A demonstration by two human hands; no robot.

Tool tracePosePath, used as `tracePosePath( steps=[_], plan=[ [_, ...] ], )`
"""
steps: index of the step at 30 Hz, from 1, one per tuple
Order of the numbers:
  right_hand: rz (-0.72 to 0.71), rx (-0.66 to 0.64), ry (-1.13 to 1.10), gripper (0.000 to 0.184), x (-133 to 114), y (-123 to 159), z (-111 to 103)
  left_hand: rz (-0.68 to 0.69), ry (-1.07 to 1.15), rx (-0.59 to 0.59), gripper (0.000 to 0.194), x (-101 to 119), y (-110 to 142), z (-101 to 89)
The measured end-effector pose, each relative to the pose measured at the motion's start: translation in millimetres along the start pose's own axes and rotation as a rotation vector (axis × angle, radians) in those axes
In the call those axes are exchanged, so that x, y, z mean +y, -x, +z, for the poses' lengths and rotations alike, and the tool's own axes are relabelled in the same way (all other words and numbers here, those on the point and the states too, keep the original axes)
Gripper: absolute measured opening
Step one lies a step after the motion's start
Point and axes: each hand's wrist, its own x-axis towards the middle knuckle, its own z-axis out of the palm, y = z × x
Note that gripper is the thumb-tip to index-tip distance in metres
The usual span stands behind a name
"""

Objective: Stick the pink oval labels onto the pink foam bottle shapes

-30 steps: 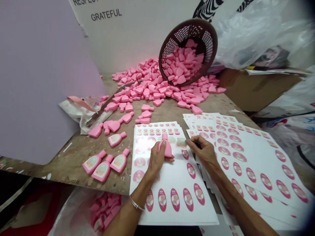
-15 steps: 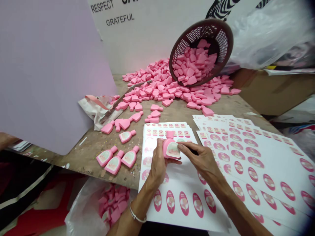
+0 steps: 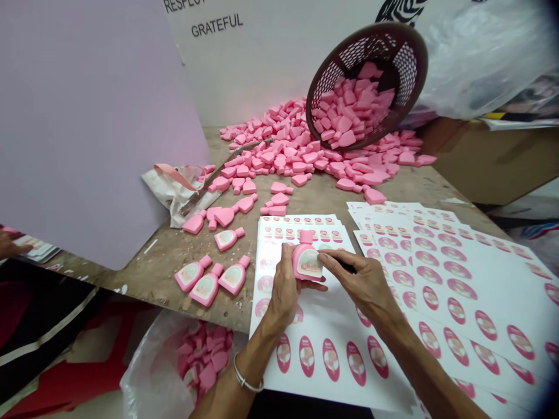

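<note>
A small pink bottle (image 3: 305,238), upright with its cap at the top, is held in my left hand (image 3: 286,291), fingers closed round its left side and base. On the bottle's front lies a pale oval-topped sticker (image 3: 309,263) with a baby picture. My right hand (image 3: 360,282) pinches at the sticker's right edge with thumb and forefinger. A dark sliver shows under its fingers; I cannot make out what it is. Below both hands lies a sticker sheet (image 3: 314,372) with pink oval labels. Several labelled bottles (image 3: 205,289) lie left of the sheet.
Plain pink bottles (image 3: 279,154) are heaped at the back, spilling from a tipped brown basket (image 3: 311,110). More sticker sheets (image 3: 484,273) spread at right. A lilac panel (image 3: 100,128) stands left, with another person's hand (image 3: 11,244) beyond. A plastic bag (image 3: 144,361) of pink pieces hangs below the table edge.
The view has shifted slightly, so everything sits a little further right. Both hands keep nearly the same hold on the bottle and its sticker. The other person's hand shows more at far left.
</note>
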Motion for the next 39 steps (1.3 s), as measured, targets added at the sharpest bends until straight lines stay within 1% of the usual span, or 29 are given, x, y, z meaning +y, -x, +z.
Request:
tracePosePath(
  steps=[5,15,25,28,31,36,39],
  plan=[
    [-0.010,0.012,0.023,0.025,0.4,0.1,0.7,-0.006,-0.012,0.005,0.062,1.3,0.5,0.3],
    [0.002,0.024,0.036,0.027,-2.7,1.7,2.8,-0.009,0.032,0.005,0.062,0.9,1.7,1.5],
    [-0.065,0.060,0.063,0.027,-4.9,1.6,7.8,-0.011,-0.032,0.012,0.066,-0.8,-0.8,-2.1],
    [-0.074,0.068,0.087,0.026,-4.7,1.9,9.3,-0.019,-0.036,0.030,0.068,-4.4,-2.4,-3.7],
    [-0.068,0.060,0.081,0.025,-5.5,2.2,10.2,-0.030,-0.030,0.076,0.070,-6.7,-1.3,-5.9],
    [-0.030,0.036,0.037,0.026,-9.4,2.5,9.2,0.010,-0.008,0.123,0.073,-5.5,6.9,-9.2],
    [-0.023,0.020,0.024,0.026,-11.0,2.6,8.7,0.010,0.010,0.143,0.075,-6.1,7.0,-8.4]
  ],
)
